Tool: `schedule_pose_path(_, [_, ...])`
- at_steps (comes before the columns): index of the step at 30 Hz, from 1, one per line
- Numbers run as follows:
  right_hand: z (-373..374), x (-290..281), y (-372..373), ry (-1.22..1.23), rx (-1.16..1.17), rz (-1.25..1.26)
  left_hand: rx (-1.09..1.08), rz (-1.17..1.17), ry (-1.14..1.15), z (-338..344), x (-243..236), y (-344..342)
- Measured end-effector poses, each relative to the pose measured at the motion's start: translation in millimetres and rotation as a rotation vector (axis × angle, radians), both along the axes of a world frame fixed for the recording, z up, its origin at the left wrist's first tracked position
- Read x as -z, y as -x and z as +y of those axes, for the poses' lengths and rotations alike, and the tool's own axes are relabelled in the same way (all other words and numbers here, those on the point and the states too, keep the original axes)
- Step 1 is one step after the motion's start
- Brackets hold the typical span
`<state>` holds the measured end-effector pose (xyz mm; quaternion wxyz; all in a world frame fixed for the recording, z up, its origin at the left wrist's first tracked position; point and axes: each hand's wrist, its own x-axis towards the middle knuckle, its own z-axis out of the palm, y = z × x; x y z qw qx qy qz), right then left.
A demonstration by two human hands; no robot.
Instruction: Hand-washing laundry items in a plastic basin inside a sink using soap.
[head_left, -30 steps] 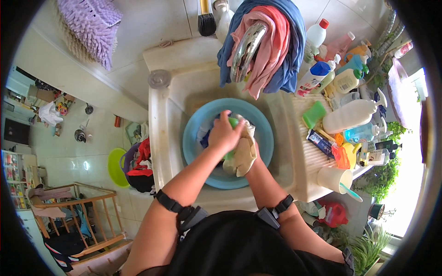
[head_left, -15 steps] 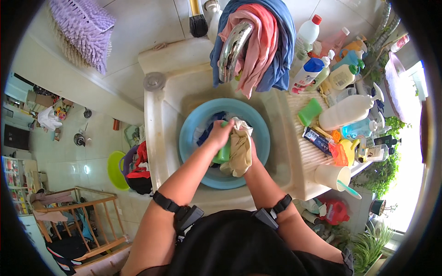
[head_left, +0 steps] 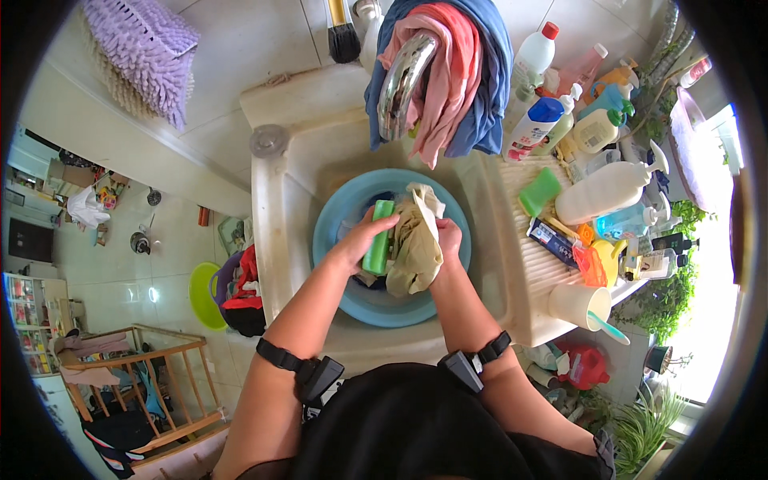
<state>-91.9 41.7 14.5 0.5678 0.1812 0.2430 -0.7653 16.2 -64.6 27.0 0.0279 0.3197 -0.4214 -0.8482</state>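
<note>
Over the blue basin (head_left: 384, 314), at nine o'clock, the left hand (head_left: 358, 243) grips a green bar (head_left: 378, 250); mid-basin, a beige cloth (head_left: 416, 252) hangs bunched; at three o'clock the right hand (head_left: 450, 242) clasps its edge; farther out, toward two o'clock, a green block (head_left: 540, 192) lies on the ribbed counter (head_left: 531, 274).

A hand could pass down between the light-blue basin (head_left: 321, 248) and the left wall of the sink (head_left: 270, 216). Inside the basin, the green soap bar (head_left: 378, 244) and cream cloth (head_left: 415, 248) fill the space between the left hand (head_left: 356, 242) and right hand (head_left: 450, 242). The chrome tap (head_left: 404, 90), draped with pink cloth (head_left: 450, 84), obstructs the far side; a white pump bottle (head_left: 600, 198) and white cup (head_left: 570, 307) crowd the right drainboard (head_left: 538, 276).
</note>
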Motion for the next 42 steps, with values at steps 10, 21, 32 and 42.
schedule_pose_path(10, [5.4,26.0,-3.8,0.184,-0.036,0.097,-0.051,0.217,-0.523,2.9,-2.2,-27.3])
schedule_pose_path(21, [17.7,1.5,-18.2,0.483,-0.208,-0.269,-0.171,-0.191,0.173,-44.8,3.4,-43.8])
schedule_pose_path(32, [-18.8,7.6,-12.8,0.127,0.151,-0.009,0.190,0.282,-0.022,20.5,-43.7,-60.8])
schedule_pose_path(42, [-36.9,-4.2,2.3,0.068,0.099,-0.008,0.677,0.147,0.609,9.0,-7.6,-55.7])
